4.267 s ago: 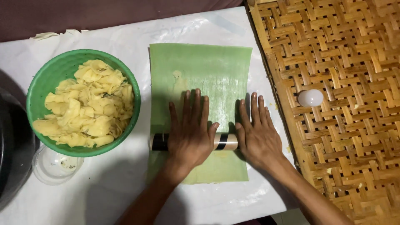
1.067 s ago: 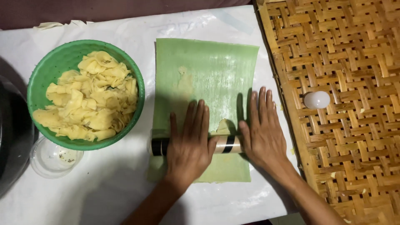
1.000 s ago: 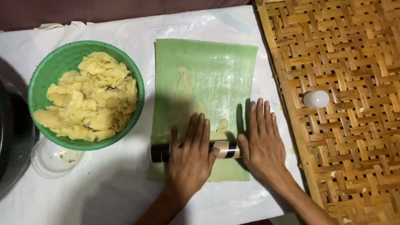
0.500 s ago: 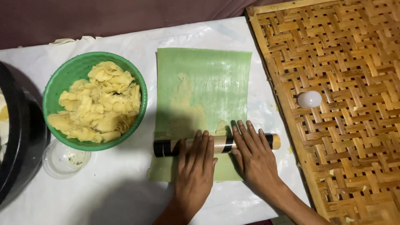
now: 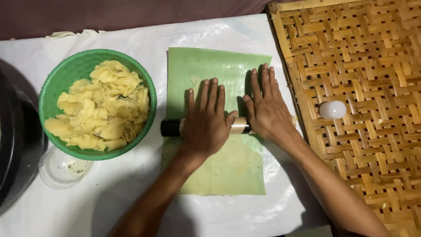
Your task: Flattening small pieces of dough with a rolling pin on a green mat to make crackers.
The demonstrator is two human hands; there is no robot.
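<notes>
A rolling pin lies crosswise on a green sheet that is spread flat on the white-covered surface. As far as can be judged, the rolling is in mid-course: a thin pale layer shows under the sheet on the near side of the pin, while the part beyond the pin looks plain green, so that stretch seems left to work.

The left hand lies palm down on the middle of the pin, fingers stretched out flat and pointing away from the body, pressing rather than clasping. The right hand does the same over the pin's right end, fingers splayed and unclenched.

Left of the pin stands a green bowl of pale yellow dough pieces. Right of the pin lies a woven bamboo tray with a small white egg-shaped thing on it.
</notes>
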